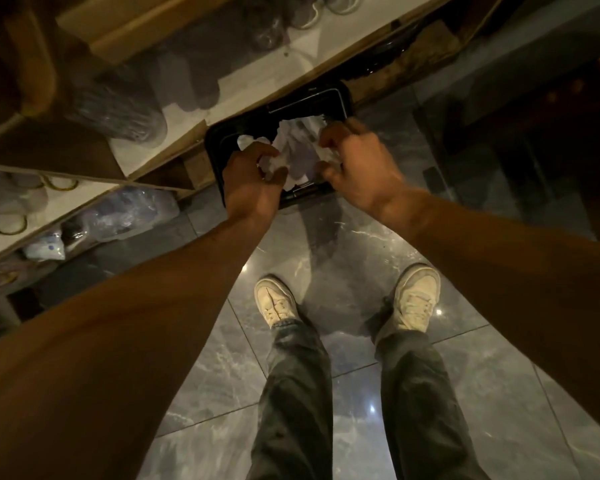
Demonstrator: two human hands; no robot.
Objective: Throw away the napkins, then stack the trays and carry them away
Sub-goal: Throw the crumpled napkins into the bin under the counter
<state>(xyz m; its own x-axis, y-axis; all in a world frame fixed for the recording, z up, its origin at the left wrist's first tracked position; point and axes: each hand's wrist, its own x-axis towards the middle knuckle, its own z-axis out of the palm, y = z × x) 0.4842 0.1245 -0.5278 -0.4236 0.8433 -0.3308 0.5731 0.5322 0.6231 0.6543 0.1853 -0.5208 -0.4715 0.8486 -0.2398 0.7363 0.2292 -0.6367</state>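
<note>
A bunch of crumpled white napkins [296, 147] sits over the mouth of a black rectangular bin [309, 98] on the floor below a shelf unit. My left hand [251, 181] grips the napkins from the near left, fingers curled into the paper. My right hand [355, 161] holds them from the right side, fingers bent around the wad. Both hands are directly above the bin opening. No trays are in view.
Wooden shelves [173, 140] with plastic-wrapped cups and bags run along the left and top. A dark cabinet [534, 126] stands to the right of the bin. My legs and white shoes [277, 301] stand on glossy grey marble tiles [343, 244].
</note>
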